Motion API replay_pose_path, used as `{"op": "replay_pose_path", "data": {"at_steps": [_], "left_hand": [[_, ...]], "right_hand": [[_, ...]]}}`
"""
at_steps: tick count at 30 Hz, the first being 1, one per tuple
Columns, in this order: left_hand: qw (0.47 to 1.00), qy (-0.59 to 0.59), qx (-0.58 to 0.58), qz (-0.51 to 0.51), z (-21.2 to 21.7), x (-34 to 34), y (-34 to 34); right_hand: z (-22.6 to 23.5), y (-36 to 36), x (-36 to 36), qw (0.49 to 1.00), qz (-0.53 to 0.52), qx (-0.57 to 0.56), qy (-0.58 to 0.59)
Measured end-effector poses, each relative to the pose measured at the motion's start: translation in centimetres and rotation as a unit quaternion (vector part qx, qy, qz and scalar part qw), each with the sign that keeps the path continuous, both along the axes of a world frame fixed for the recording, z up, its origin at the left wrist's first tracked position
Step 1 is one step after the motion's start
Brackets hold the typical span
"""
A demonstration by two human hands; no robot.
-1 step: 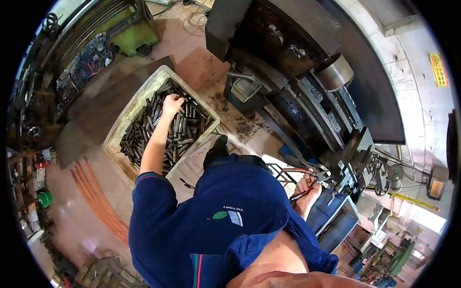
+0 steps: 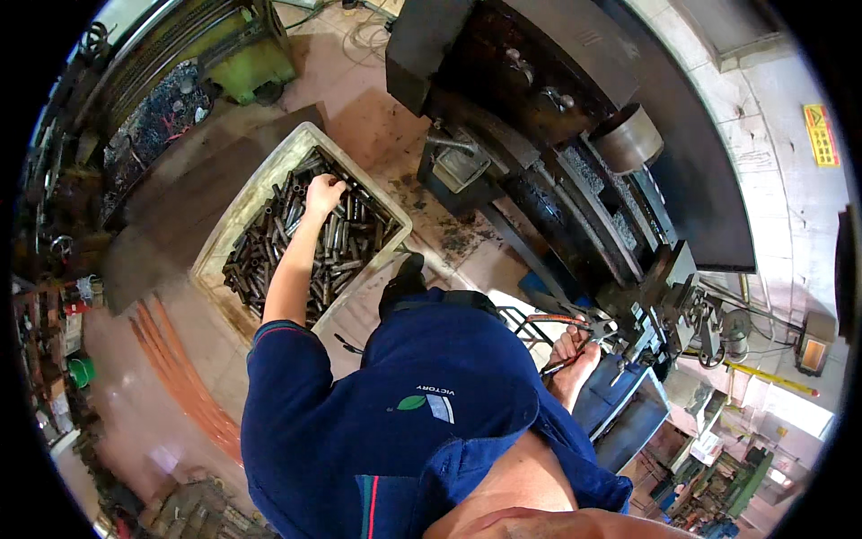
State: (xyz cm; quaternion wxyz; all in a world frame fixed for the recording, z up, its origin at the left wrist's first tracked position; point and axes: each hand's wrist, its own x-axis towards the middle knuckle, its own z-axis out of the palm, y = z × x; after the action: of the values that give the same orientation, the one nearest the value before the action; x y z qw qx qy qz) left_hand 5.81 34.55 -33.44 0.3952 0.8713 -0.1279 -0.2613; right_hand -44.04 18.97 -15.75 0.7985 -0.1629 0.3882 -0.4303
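Note:
My left hand is down at the metal tubes heaped in a pale, dirty plastic bin. Its fingers are curled together, and what they pinch, if anything, is hidden. The tubes are short, dark and oily, lying in all directions. On the other side of my body, my right hand is closed around a pair of pliers with red handles. The pliers' jaws are beside the lathe's tool area; whether they grip a part is too small to tell.
A dark lathe with metal chips stands at the right, a blue metal cabinet below its near end. A green machine is at the far left. Copper-coloured strips lie on the floor left of me.

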Motion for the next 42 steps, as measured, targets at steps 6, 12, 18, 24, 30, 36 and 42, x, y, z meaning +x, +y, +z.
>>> {"op": "replay_pose_path", "data": {"at_steps": [6,12,18,24,30,36,42], "left_hand": [[0.971,-0.043,0.236,0.010,-0.6,0.2,-2.8],[0.978,0.075,0.174,0.092,-3.4,0.9,-2.9],[0.963,0.186,-0.005,0.193,-6.1,0.4,-3.0],[0.910,0.285,-0.150,0.261,-6.0,1.4,-1.8],[0.957,0.173,-0.086,0.216,-5.7,0.9,-2.2],[0.971,0.148,-0.012,0.187,-5.9,0.2,-1.9],[0.981,0.088,0.126,0.116,-2.9,-0.4,-3.5]], "right_hand": [[-0.8,0.2,1.9,1.000,0.015,0.024,-0.002],[-0.5,0.3,2.4,0.997,-0.012,0.050,0.057],[-1.2,0.0,1.9,0.997,0.009,0.067,0.036],[-0.8,-0.3,2.5,0.995,0.005,0.079,0.058],[-1.0,-0.6,2.3,0.994,0.031,0.103,0.022],[-0.6,-0.4,2.0,0.993,0.027,0.094,0.059],[-0.9,0.0,1.4,0.991,0.005,0.114,0.070]]}}
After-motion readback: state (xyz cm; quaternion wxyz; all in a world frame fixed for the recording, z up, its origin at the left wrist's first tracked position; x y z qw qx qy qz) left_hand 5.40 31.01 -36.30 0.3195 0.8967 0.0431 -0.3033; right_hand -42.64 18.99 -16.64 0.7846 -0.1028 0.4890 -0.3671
